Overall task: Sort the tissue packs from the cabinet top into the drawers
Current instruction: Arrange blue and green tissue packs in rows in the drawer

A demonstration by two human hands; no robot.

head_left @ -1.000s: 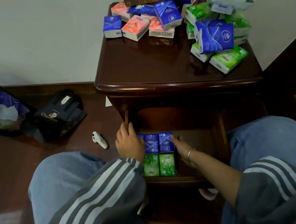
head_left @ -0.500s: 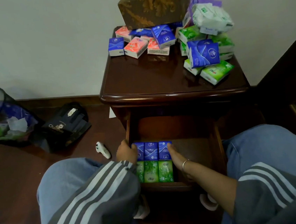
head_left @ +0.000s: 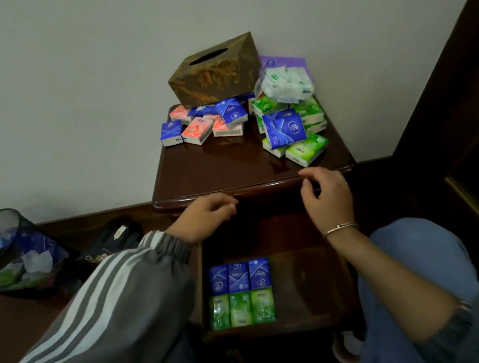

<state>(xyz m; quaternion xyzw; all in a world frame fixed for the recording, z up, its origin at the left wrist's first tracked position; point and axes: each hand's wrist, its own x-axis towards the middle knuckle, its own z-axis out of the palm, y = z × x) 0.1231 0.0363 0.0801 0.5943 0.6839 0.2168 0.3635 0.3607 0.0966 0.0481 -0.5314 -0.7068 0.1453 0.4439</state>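
Observation:
Blue, pink and green tissue packs lie heaped at the back of the dark wooden cabinet top (head_left: 216, 169): pink packs (head_left: 197, 130) and small blue ones (head_left: 171, 132) on the left, a larger blue pack (head_left: 284, 127) and green packs (head_left: 306, 149) on the right. Below, the open drawer (head_left: 308, 286) holds a row of three blue packs (head_left: 238, 276) and three green packs (head_left: 242, 308) at its left side. My left hand (head_left: 206, 218) and my right hand (head_left: 327, 198) hover at the cabinet's front edge, above the drawer, fingers loosely curled, holding nothing.
A brown patterned tissue box (head_left: 215, 71) and a crumpled white wrapper (head_left: 287, 84) sit on the pile at the back. On the floor to the left stand a mesh waste bin (head_left: 12, 255) and a black bag (head_left: 111, 242). Dark furniture (head_left: 463, 128) closes the right side.
Both hands have left the packs in the drawer and risen to the cabinet's front edge. The view has tilted up, showing more of the wall.

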